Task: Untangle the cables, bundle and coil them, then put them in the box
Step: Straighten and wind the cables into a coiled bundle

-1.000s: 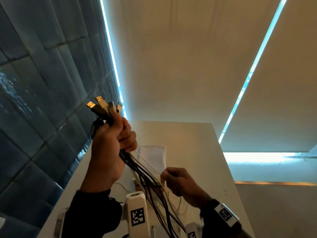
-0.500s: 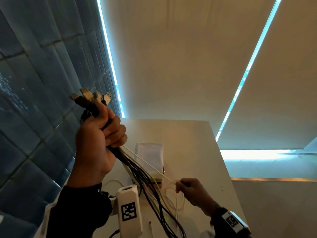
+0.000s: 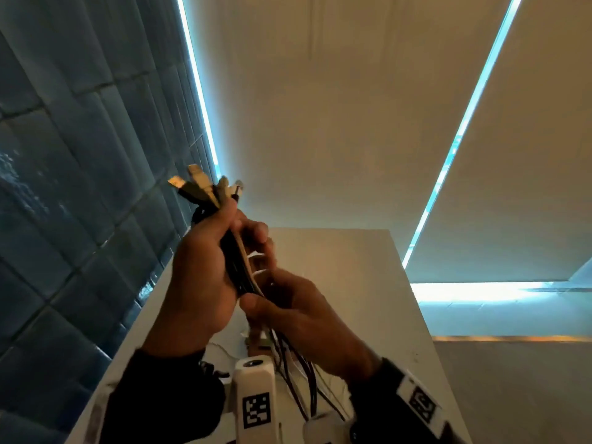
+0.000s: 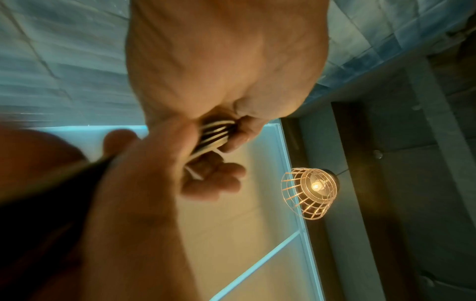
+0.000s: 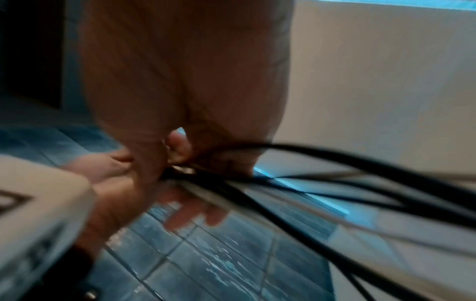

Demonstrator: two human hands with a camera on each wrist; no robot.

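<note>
Head view has the left hand (image 3: 205, 277) raised at centre frame, wrist bent upward, fingers and thumb wrapped round a bundle of cables (image 3: 238, 267), mostly black with a pale one among them. The plug ends (image 3: 205, 187) fan out above the fist, toward the upper left. Just below and right of it, the right hand (image 3: 298, 312) comes in from the lower right, thumb laid across the bundle and fingers curled behind it, so both hands grip the same bundle, nearly touching. Below the right hand the loose lengths (image 3: 301, 386) hang down toward the lower edge of the frame. Both forearms wear dark sleeves (image 3: 166, 398) with white wrist units bearing printed square markers.

Left wrist view shows the cables (image 4: 213, 134) passing through the left hand's (image 4: 226, 61) closed fingers, with the right hand's fingers (image 4: 213, 183) curled beneath. Right wrist view, blurred, shows the black strands (image 5: 335, 193) sweeping to the right out of the grip.

Under the hands lies a white table (image 3: 352, 283). A wall of dark blue tiles (image 3: 80, 155) fills the left of the frame, pale blinds (image 3: 336, 107) with bright gaps the upper middle and right. A lit wire-cage lamp (image 4: 309, 193) appears in the left wrist view.
</note>
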